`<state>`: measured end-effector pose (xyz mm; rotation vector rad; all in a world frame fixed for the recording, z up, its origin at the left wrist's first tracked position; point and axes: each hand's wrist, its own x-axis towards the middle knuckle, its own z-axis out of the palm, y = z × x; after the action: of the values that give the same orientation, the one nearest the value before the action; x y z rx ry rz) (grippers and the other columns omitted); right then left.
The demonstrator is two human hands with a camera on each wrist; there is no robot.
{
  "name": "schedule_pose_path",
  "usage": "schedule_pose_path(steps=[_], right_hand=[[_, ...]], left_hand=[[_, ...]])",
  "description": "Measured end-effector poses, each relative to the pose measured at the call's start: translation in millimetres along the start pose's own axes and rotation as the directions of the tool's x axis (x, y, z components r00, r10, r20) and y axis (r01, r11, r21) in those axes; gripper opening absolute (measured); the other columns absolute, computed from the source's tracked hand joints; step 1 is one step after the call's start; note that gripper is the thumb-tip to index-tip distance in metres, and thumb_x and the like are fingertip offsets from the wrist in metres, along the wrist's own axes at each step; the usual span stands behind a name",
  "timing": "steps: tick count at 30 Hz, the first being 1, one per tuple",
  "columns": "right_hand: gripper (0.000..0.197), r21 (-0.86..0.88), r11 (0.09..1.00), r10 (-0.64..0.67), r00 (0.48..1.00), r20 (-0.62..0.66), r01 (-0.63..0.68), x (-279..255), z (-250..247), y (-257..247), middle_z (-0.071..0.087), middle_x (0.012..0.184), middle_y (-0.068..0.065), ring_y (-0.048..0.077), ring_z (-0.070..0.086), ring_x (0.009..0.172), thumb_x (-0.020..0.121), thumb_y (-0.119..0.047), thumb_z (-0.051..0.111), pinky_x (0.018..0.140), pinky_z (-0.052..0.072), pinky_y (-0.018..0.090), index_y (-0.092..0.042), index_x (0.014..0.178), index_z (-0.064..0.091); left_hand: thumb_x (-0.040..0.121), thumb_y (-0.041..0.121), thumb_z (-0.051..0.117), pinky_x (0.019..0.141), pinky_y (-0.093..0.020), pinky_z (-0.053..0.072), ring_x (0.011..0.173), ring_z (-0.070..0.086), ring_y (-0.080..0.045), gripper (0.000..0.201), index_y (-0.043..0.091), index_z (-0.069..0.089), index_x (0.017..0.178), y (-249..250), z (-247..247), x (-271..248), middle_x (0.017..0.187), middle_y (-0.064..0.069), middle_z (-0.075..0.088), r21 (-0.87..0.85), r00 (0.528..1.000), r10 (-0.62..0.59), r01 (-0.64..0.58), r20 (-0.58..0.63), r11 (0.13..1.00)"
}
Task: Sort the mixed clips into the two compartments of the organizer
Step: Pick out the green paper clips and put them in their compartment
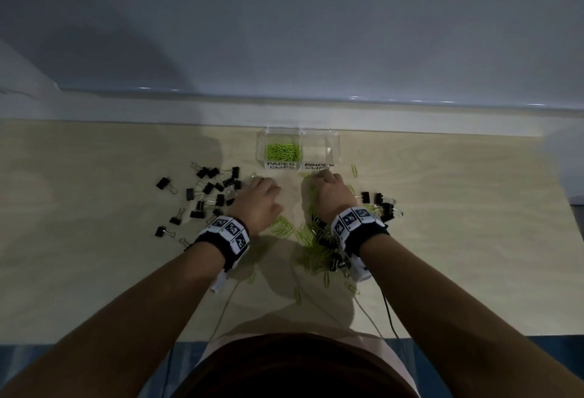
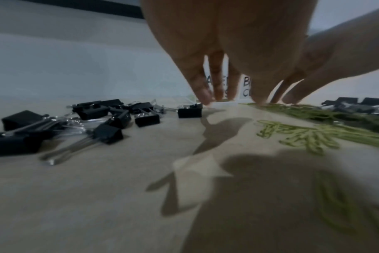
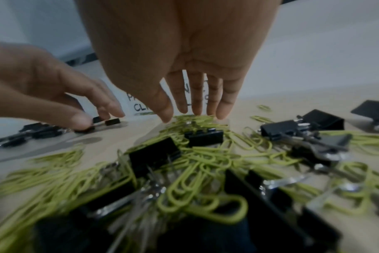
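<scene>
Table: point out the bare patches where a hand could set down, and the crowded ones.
Free: the table right of the small binder clips cluster; the far left beyond the scattered black binder clips; the near strip left of the left hand. Crowded: the mixed pile under the right hand, and the ground before the organizer.

Organizer (image 1: 298, 137) front labels: "PAPER CLIPS" on left compartment, "BINDER CLIPS" on right.
</scene>
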<state>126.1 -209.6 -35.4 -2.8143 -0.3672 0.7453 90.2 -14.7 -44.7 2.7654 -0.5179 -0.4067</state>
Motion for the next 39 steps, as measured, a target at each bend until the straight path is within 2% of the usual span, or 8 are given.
schedule_pose_path(steps=[2,5,12,19,23,28,34,39], right_hand=[[0.034,-0.055,0.994,-0.095,0.995,0.015,0.096,-3,4,-6,0.044,0.125,0.010,0.030,0.040,0.111,0.080,-0.027,0.050,0.087,0.050,0.045,-0.018,0.113,0.047],[0.032,-0.039,0.980,-0.195,0.980,0.033,0.196,-18,5,-13,0.044,0.119,0.013,0.031,0.042,0.108,0.082,-0.022,0.057,0.086,0.049,0.045,-0.012,0.113,0.051],[0.027,0.013,0.977,-0.213,0.972,0.103,0.213,-22,3,-22,0.054,0.108,0.016,0.034,0.057,0.098,0.083,-0.011,0.057,0.085,0.047,0.037,-0.005,0.108,0.062],[0.012,0.152,0.982,-0.121,0.993,0.018,0.117,-21,-5,-19,0.068,0.097,0.010,0.025,0.062,0.088,0.079,-0.013,0.064,0.078,0.047,0.026,-0.013,0.089,0.071],[0.007,0.596,0.799,0.133,0.990,-0.048,-0.078,-19,-16,-8,0.073,0.083,0.008,0.017,0.066,0.072,0.074,-0.004,0.071,0.069,0.056,0.025,-0.010,0.078,0.073],[0.017,0.796,0.605,0.166,0.981,-0.102,-0.020,-3,-53,-12,0.073,0.082,0.012,0.026,0.070,0.079,0.071,0.006,0.072,0.075,0.059,0.039,-0.011,0.072,0.070],[0.017,0.712,0.700,0.232,0.927,-0.294,0.051,43,-86,-43,0.073,0.078,0.001,0.016,0.069,0.075,0.071,-0.010,0.076,0.075,0.059,0.035,-0.024,0.066,0.068],[0.025,0.499,0.865,0.063,0.976,-0.211,0.052,42,-90,-47,0.071,0.103,0.011,0.021,0.066,0.095,0.079,-0.001,0.065,0.090,0.053,0.033,-0.007,0.103,0.070]], left_hand=[[0.088,0.040,0.057,0.104,-0.038,0.038,0.128,0.035,-0.025,0.060,0.010,0.040,0.137,5,5,-12,0.140,-0.009,0.037,-0.007,0.986,0.074,-0.073,0.149,0.997],[0.080,0.041,0.066,0.106,-0.040,0.037,0.128,0.033,-0.027,0.070,0.009,0.040,0.137,9,21,-15,0.137,-0.012,0.036,-0.047,0.969,0.050,-0.039,0.241,0.998],[0.089,0.017,0.054,0.087,-0.035,0.040,0.106,0.051,-0.032,0.024,0.001,0.059,0.108,27,23,-11,0.113,-0.017,0.053,-0.194,0.982,-0.051,0.087,0.182,0.977],[0.087,0.013,0.052,0.078,-0.036,0.046,0.091,0.058,-0.031,0.012,0.004,0.060,0.091,23,17,-10,0.097,-0.015,0.062,-0.156,0.982,-0.074,0.103,0.176,0.982],[0.084,0.012,0.065,0.070,-0.025,0.047,0.077,0.061,-0.018,0.004,0.010,0.066,0.087,17,-1,-6,0.084,-0.003,0.065,-0.448,0.973,-0.210,0.229,0.092,0.864],[0.085,0.016,0.066,0.061,-0.017,0.044,0.067,0.059,-0.012,0.008,0.009,0.063,0.086,12,-46,26,0.078,-0.001,0.065,-0.625,0.932,-0.351,0.222,-0.088,0.748],[0.083,0.014,0.066,0.068,-0.028,0.049,0.075,0.062,-0.023,0.011,0.004,0.066,0.087,10,-85,76,0.085,-0.011,0.069,-0.573,0.856,-0.468,0.275,-0.220,0.772],[0.088,0.010,0.056,0.092,-0.037,0.048,0.105,0.059,-0.033,0.028,0.003,0.063,0.114,7,-83,81,0.115,-0.019,0.063,-0.343,0.905,-0.406,0.344,-0.128,0.874]])
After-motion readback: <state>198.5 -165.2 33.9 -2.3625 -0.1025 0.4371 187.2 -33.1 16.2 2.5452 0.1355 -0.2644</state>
